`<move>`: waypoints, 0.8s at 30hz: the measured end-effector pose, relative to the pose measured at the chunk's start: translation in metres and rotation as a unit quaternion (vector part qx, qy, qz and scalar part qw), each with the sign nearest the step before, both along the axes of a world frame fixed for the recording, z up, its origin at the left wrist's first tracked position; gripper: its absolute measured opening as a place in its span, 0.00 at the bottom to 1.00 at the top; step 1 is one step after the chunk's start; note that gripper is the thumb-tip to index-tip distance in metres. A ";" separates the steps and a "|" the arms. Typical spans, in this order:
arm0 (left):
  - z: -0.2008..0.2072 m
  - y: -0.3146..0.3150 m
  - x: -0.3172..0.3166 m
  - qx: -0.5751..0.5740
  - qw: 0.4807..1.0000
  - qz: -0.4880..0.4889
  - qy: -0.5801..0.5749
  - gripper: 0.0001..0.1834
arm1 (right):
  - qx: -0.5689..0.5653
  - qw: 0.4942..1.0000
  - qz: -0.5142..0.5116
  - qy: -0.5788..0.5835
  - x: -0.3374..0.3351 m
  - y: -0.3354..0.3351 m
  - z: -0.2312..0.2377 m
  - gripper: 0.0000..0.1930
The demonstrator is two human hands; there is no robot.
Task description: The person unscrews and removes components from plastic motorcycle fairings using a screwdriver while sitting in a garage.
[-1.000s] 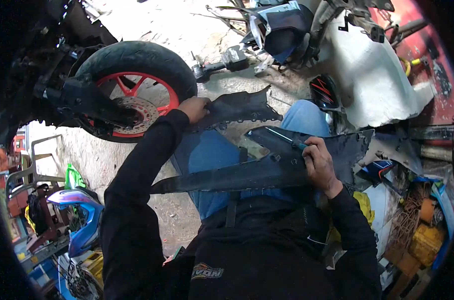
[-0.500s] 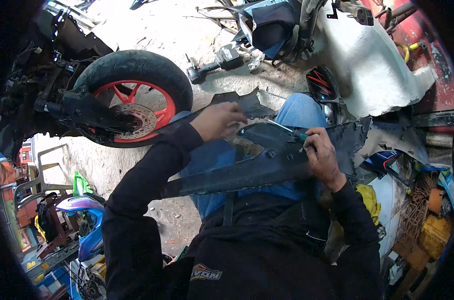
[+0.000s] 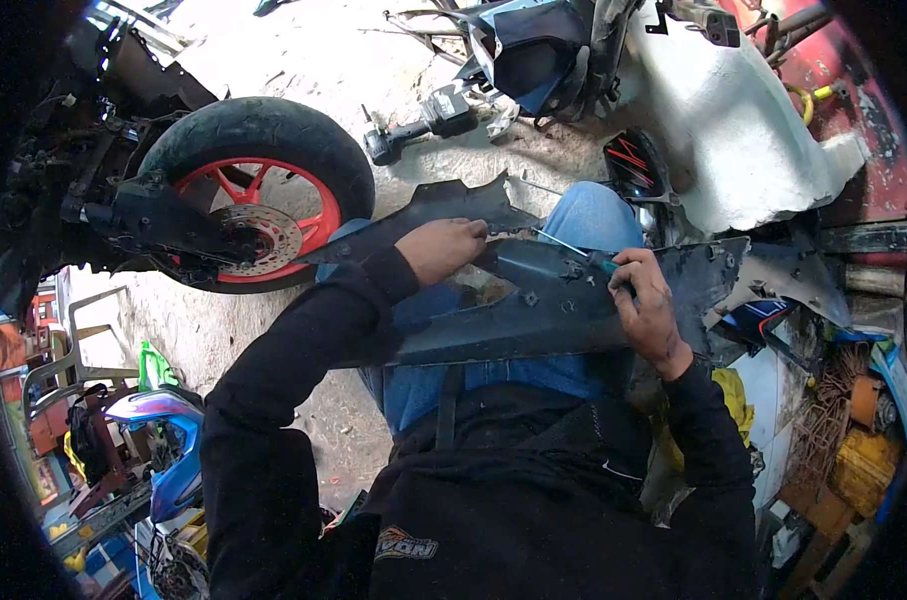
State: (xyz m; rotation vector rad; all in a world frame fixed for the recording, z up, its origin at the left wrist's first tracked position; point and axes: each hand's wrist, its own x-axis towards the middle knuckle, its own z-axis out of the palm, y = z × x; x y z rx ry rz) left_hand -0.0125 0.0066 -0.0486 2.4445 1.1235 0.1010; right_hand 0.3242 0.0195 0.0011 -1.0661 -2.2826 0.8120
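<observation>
A long black plastic fairing panel [image 3: 563,330] lies across my lap, its inner side with clips and bosses facing up. My right hand [image 3: 649,305] rests over its right part, fingers wrapped round the green handle of a screwdriver [image 3: 563,243]. The thin metal shaft points left and away from me, over the panel's far edge. My left hand [image 3: 443,250] is closed at the far edge, left of the screwdriver tip, thumb and fingers pressed together. Whatever lies between those fingertips is hidden. Another dark panel piece [image 3: 453,203] extends just beyond this hand.
A motorcycle wheel [image 3: 343,150] with a red rim stands at the left. On the floor ahead lies a cordless power tool [image 3: 413,128]. Motorcycle body parts [image 3: 538,60] are at the top, beside a white block [image 3: 748,140]. A blue-purple fairing [image 3: 178,440] sits lower left.
My left hand has gone from blurred motion with loose fingers to a closed pinch at the panel's far edge. The right hand keeps its hold on the screwdriver; the view has shifted slightly.
</observation>
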 end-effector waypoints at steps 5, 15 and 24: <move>-0.008 0.000 0.001 0.038 0.999 0.003 0.016 0.15 | -0.004 1.000 -0.004 -0.001 0.002 0.000 -0.001 0.06; -0.031 0.013 0.016 0.067 0.994 -0.013 0.080 0.13 | -0.012 1.000 -0.004 0.011 0.001 -0.003 0.000 0.06; -0.004 -0.001 0.030 -0.016 0.956 0.196 -0.217 0.09 | -0.029 0.999 -0.007 0.018 0.005 -0.007 0.003 0.06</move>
